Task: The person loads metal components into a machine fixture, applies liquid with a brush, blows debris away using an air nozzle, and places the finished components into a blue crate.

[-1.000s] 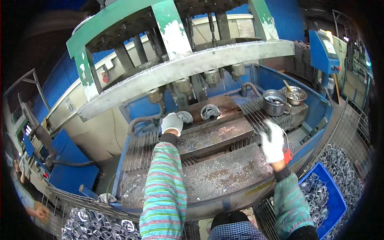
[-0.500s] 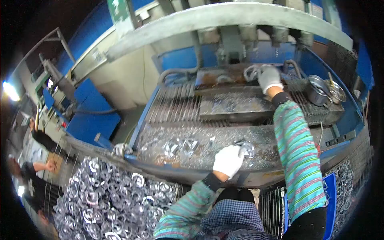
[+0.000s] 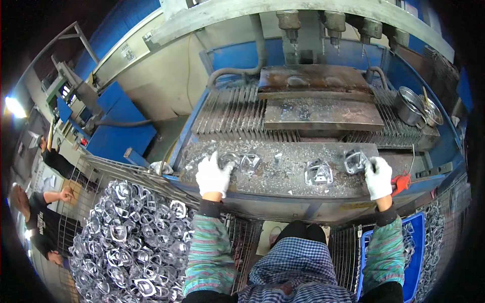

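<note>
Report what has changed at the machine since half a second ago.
The right hand has come down from the rear plate to the front ledge, at the rightmost metal casting, newly there. The left hand has left the second casting from the right and moved left to the leftmost casting. Whether either grips is unclear. The metal pot and heaped castings stayed put.

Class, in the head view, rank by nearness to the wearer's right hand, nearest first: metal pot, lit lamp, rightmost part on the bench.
1. Rightmost part: just left of the right hand.
2. Metal pot: beyond, toward the right.
3. Lit lamp: far left edge.
</note>
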A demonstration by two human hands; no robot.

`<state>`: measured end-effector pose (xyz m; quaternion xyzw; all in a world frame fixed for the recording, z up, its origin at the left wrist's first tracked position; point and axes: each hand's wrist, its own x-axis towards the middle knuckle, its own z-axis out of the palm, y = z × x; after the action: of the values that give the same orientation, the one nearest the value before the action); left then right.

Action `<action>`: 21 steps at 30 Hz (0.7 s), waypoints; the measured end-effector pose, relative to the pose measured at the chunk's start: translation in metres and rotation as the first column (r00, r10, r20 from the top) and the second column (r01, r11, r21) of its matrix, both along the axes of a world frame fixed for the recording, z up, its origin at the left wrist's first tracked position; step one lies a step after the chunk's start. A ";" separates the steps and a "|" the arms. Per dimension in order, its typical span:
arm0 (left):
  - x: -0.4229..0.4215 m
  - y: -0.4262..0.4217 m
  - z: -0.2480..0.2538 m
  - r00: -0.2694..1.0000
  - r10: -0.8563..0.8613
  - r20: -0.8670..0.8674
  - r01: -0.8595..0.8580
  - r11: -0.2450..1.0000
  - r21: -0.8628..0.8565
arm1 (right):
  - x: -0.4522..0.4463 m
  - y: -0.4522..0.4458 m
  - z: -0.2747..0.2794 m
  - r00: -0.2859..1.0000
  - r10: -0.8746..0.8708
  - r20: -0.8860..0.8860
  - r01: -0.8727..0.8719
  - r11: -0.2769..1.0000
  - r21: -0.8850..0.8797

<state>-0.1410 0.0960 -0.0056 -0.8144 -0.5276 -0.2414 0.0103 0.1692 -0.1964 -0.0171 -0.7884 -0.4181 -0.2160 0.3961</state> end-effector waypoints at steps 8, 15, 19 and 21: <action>-0.012 0.031 -0.019 0.972 -0.166 0.168 0.188 0.974 -0.123 | -0.042 0.033 0.057 0.996 -0.075 0.041 0.085 0.926 -0.368; 0.013 0.038 0.047 0.838 -0.303 0.453 0.341 0.940 -0.002 | -0.121 0.205 0.042 0.839 0.496 -0.223 -0.527 0.644 -0.555; 0.071 0.045 0.087 0.717 -0.489 0.497 0.524 0.848 0.079 | -0.136 0.256 0.001 0.840 0.530 -0.114 -0.497 0.668 -0.554; 0.111 0.053 0.101 0.676 -0.538 0.504 0.591 0.804 0.065 | -0.139 0.240 0.013 0.790 0.612 -0.041 -0.542 0.666 -0.513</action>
<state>-0.0303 0.1495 0.0950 -0.8455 -0.2458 -0.4068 -0.2435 0.0306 0.0431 -0.0040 -0.6726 -0.7131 -0.0164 0.1973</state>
